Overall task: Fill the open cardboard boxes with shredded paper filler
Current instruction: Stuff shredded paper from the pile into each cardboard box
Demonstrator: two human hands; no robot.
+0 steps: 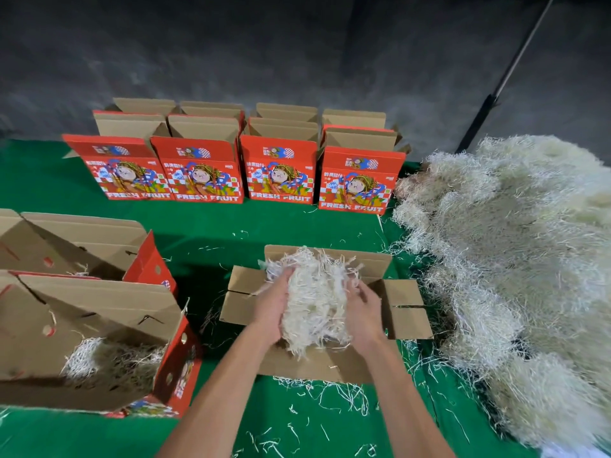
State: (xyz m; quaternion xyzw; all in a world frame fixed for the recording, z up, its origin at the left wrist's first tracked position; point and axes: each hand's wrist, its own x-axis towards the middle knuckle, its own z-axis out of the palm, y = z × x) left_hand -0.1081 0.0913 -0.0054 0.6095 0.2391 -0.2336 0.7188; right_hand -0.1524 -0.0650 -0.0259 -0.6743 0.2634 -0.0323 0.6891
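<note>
Dark grey wall (pixel 297 44), green cloth surface (pixel 231 223), hands, left (pixel 269 307) and right (pixel 362 309), clutching shredded paper (pixel 314 302) over open box (pixel 406 309)

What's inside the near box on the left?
A patch of shredded paper lies on the bottom of the near left box. Its near wall hides the rest of the floor.

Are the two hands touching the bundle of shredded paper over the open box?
Touching. The head view shows the left hand and right hand pressed against opposite sides of the bundle of shredded paper.
</note>
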